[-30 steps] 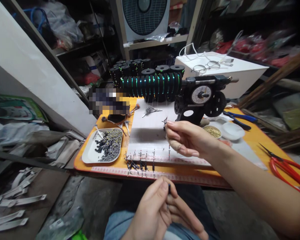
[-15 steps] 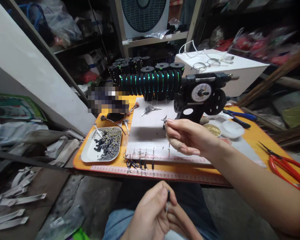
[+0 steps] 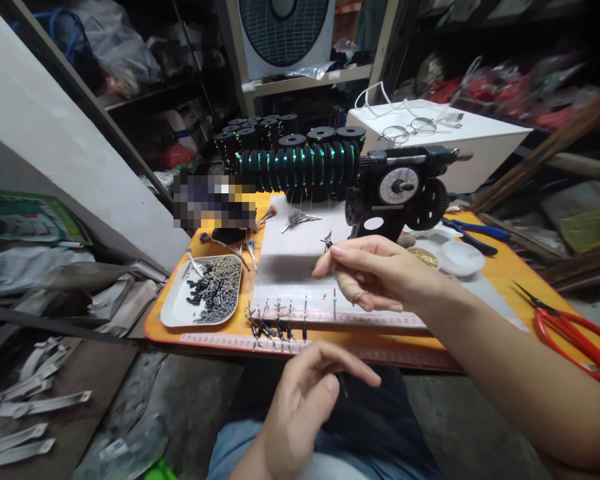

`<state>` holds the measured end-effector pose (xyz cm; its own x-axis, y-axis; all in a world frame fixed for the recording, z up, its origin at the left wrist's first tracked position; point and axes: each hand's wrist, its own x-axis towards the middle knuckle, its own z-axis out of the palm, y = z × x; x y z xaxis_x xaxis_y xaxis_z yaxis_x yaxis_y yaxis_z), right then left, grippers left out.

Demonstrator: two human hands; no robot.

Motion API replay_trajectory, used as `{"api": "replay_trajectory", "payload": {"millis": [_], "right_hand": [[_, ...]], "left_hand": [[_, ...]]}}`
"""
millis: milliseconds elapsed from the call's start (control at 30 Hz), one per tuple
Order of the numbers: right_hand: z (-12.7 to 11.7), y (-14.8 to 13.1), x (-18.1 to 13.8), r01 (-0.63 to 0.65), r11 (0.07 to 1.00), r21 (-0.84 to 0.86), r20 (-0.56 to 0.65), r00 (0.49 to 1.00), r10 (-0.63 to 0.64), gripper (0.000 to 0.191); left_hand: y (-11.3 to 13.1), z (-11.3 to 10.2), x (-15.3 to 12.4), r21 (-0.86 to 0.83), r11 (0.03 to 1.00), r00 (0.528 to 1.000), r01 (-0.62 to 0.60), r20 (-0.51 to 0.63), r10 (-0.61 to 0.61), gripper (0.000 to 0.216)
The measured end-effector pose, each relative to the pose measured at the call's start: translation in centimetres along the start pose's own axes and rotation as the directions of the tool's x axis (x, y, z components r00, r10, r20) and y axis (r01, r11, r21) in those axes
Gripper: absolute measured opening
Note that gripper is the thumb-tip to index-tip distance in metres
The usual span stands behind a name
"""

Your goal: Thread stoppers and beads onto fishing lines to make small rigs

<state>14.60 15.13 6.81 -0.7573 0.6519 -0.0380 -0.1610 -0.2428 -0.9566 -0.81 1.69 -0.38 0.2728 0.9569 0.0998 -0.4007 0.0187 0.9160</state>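
Note:
My right hand (image 3: 380,273) is held over the white sheet (image 3: 280,267), with tape wrapped round one finger. Its thumb and a finger are close together, and the index finger points out to the left. A small dark cluster of thin pieces (image 3: 327,240) shows right at the thumb tip; whether it is gripped is unclear. Over my lap, my left hand (image 3: 307,400) has its index finger stretched out and its thumb apart. A thin dark piece (image 3: 343,385) shows just below those fingers; I cannot tell whether it touches them. Several short black rigs (image 3: 280,327) lie along the printed ruler strip (image 3: 205,339).
A white tray (image 3: 173,310) of small grey and black tubes sits left. Behind stands a black winding machine (image 3: 400,187) with a threaded roller (image 3: 297,167). Blue-handled pliers (image 3: 480,233), red scissors (image 3: 575,337) and a white box (image 3: 480,133) are at the right.
My left hand has opened from a pinch on a small dark piece, its index finger now stretched to the right. My right index finger has extended leftward. The view has shifted slightly.

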Motion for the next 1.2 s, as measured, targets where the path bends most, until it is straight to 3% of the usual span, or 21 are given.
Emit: {"api": "replay_trajectory", "payload": {"millis": [100, 200, 333, 500, 600, 767, 833, 967, 1200], "right_hand": [[-0.1, 0.0, -0.1, 0.004, 0.994, -0.111, 0.0, 1.0, -0.004, 0.036], [-0.1, 0.0, -0.2, -0.006, 0.99, -0.143, -0.015, 1.0, 0.004, 0.037], [-0.1, 0.0, -0.1, -0.015, 0.99, -0.138, -0.022, 1.0, 0.012, 0.034], [-0.2, 0.2, -0.1, -0.011, 0.992, -0.125, -0.021, 1.0, 0.008, 0.035], [-0.1, 0.3, -0.1, -0.02, 0.998, -0.061, -0.003, 1.0, 0.02, 0.033], [0.4, 0.3, 0.1, -0.051, 0.972, 0.227, -0.003, 0.999, 0.053, 0.033], [0.5, 0.4, 0.3, -0.038, 0.956, 0.29, -0.045, 0.998, 0.053, 0.04], [0.7, 0.8, 0.7, 0.018, 0.938, 0.347, -0.132, 0.991, 0.03, 0.043], [0.6, 0.5, 0.7, 0.071, 0.93, 0.36, -0.211, 0.977, 0.008, 0.045]], "left_hand": [[1.2, 0.2, 1.9, 0.133, 0.991, 0.995, 0.022, -0.101, -0.009, 0.033], [1.7, 0.6, 3.8, 0.139, 0.989, 0.982, 0.053, -0.188, -0.026, 0.033], [1.7, 0.8, 5.4, 0.102, 0.993, 0.983, 0.063, -0.179, -0.044, 0.022], [1.7, 0.8, 5.5, 0.153, 0.987, 0.988, 0.047, -0.152, -0.023, 0.023], [1.6, 0.8, 5.4, 0.231, 0.973, 0.987, 0.014, -0.16, 0.023, 0.027], [1.6, 0.5, 5.7, 0.321, 0.945, 0.984, -0.057, -0.141, 0.107, 0.026], [1.6, 0.3, 5.7, 0.234, 0.971, 0.985, -0.042, -0.152, 0.079, 0.027], [1.0, 0.7, 5.1, -0.134, 0.99, 0.989, 0.035, -0.136, -0.053, 0.03], [-0.7, 1.8, 3.0, -0.387, 0.915, 0.978, 0.114, -0.117, -0.171, 0.034]]}}
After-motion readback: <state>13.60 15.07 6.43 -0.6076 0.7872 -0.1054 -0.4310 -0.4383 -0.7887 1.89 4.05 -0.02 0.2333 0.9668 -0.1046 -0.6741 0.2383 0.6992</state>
